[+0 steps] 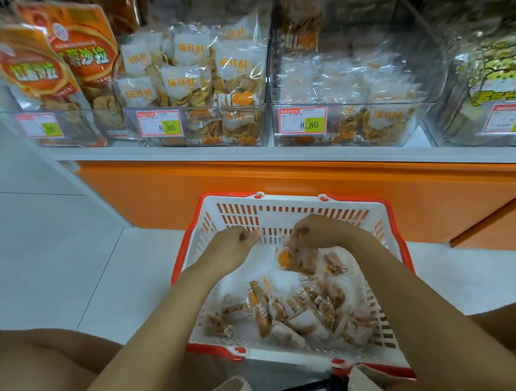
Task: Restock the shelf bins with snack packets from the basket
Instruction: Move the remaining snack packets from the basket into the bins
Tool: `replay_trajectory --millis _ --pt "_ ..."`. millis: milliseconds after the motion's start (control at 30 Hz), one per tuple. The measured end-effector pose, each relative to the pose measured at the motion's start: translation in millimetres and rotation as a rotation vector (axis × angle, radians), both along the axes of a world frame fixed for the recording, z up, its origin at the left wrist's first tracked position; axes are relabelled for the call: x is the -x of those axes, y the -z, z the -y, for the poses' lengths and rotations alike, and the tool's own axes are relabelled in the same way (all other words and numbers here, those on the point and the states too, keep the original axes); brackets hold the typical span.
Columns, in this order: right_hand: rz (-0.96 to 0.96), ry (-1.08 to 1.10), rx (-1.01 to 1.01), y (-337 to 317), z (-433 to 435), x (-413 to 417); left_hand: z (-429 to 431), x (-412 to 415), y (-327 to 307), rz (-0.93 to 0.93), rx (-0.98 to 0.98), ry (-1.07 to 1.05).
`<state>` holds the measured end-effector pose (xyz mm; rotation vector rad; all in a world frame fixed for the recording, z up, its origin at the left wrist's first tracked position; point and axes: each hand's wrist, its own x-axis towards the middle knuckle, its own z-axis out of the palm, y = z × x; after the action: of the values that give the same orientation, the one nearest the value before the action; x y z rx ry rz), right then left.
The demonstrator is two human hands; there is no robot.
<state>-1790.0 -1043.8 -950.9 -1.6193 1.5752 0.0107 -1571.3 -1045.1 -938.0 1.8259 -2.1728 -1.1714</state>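
A white basket with a red rim (192, 228) sits on the floor in front of me, below the shelf. Several small clear snack packets (298, 312) lie in its near right part. My right hand (318, 232) is over the basket and grips a bunch of snack packets (299, 260) that hang below its fingers. My left hand (234, 244) hovers over the basket's left side with fingers loosely curled and nothing in it. Clear shelf bins (205, 129) of the same crisp packets stand above, each with an 8.80 price tag.
The right clear bin (351, 124) is less full than the middle one. Large orange bags (73, 61) fill the left bin; a green-labelled bin (484, 93) stands far right. An orange shelf base (280, 179) runs behind the basket. My knees flank it on white floor tiles.
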Motion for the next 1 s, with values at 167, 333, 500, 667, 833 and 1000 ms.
replay_trajectory --millis 167,333,500,667,833,1000 --pt "0.404 0.214 0.189 -46 -8 -34 -10 22 -14 -0.291 0.199 -0.140" --pt "0.753 0.617 0.249 -63 -15 -46 -6 28 -33 -0.493 0.477 -0.333" --pt "0.767 0.719 0.442 -73 -23 -65 -7 34 -45 -0.603 0.584 -0.450" --pt "0.742 0.790 0.475 -91 -23 -62 -4 39 -57 -0.620 0.641 -0.500" --pt "0.724 0.620 0.355 -109 -24 -33 1 47 -75 -0.802 0.504 -0.604" --pt "0.928 0.549 0.370 -119 -16 -26 22 63 -113 -0.969 0.519 -0.696"
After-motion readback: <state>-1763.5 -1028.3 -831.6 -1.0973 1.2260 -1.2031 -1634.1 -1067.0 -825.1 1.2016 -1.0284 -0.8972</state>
